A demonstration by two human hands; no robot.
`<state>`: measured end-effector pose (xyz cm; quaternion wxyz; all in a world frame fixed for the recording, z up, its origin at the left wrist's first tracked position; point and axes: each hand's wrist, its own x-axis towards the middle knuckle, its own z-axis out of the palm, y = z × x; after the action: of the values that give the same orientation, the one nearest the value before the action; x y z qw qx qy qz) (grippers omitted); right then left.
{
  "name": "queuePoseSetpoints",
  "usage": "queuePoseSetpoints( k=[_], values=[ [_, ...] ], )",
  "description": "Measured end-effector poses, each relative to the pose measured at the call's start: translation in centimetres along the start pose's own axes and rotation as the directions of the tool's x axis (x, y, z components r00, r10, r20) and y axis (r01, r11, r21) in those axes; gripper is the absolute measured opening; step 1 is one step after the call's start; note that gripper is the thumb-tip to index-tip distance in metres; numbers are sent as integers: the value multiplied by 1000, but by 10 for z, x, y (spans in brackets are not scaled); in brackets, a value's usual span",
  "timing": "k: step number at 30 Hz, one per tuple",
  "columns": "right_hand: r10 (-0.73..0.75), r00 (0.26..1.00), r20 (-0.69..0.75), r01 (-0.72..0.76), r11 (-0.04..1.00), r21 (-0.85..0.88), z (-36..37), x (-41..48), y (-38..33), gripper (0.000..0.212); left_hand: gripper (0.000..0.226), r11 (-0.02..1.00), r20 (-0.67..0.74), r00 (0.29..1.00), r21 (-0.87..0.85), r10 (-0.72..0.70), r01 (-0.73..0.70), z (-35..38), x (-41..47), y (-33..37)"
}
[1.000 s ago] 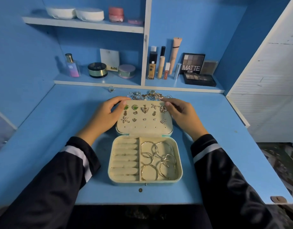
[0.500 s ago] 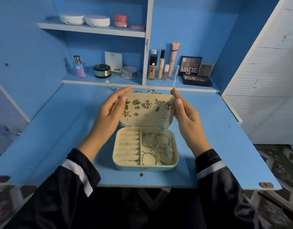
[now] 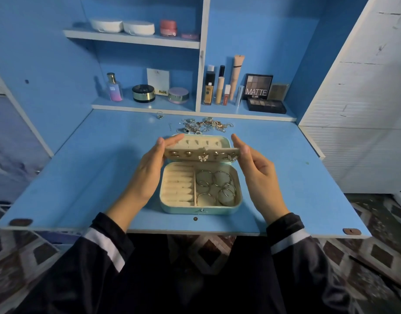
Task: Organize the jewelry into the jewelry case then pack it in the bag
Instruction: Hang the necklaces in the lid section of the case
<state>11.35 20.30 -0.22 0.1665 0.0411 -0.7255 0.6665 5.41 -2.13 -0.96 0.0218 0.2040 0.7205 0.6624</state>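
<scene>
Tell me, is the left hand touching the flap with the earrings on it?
Touching. The head view shows the left hand with its fingers lying on the left end of the earring flap, with no gap.
</scene>
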Motion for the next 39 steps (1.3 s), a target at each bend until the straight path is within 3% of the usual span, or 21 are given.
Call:
queuePoseSetpoints(
  k=[7,10,16,20,25,30,35,39],
  values=[
    [157,977,145,-150,987,-58,-11,-19,2,45,66,981,95,989,172,-111,93,-7,-19,-3],
    [228,944,238,-227,973,-32,-19,-24,0,41,58,970,119,984,218,-134,106,-9,-25,-3],
    [284,896,340,-280,958,-63,-32,-26,3,62,55,942,178,975,330,-131,66,-13,-29,-9],
    [286,899,332,-256,958,-132,-32,-25,7,61,48,928,173,979,372,-104,33,-12,-32,-14],
    [280,903,327,-241,958,-157,-33,-23,11,58,54,911,189,977,413,-102,15,-14,-32,-18],
    [235,916,324,-160,957,-242,-38,-7,8,45,50,911,149,987,413,-55,-12,-20,-16,-8],
    [192,971,142,-134,931,-339,-37,24,8,28,39,864,115,993,498,13,-69,-26,21,-12],
    [159,987,32,-135,913,-384,-39,58,16,26,34,821,63,996,565,56,-82,-31,56,-21]
  ],
)
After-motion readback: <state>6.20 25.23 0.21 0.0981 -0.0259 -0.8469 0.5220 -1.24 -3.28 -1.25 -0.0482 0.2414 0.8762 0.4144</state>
